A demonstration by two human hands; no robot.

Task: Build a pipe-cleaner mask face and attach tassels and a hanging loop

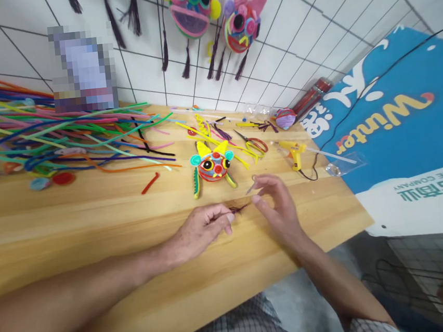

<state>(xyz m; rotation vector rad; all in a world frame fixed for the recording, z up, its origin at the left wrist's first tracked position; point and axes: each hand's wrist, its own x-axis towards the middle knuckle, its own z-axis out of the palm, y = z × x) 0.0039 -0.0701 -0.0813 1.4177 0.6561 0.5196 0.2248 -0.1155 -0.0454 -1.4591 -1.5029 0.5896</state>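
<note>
My left hand [202, 230] is closed, its thumb and forefinger pinching a dark purple tassel [239, 209] low above the table. The tassel's loose strands point toward my right hand [278, 207], which is curled with its thumb a little apart from the forefinger. At those fingertips is a small thin greyish tool [251, 186], too blurred to name exactly. Just beyond both hands sits a small animal-face ornament [212, 166] covered in coloured pipe cleaners. It has yellow ears, turquoise discs and green-and-yellow legs.
Many loose pipe cleaners [85, 132] cover the back left of the table [112, 213]. Scissors [254, 143], a yellow glue gun [296, 154] with a cord, and a purple ball [285, 118] lie at the back right. Finished masks [242, 25] hang on the wall grid.
</note>
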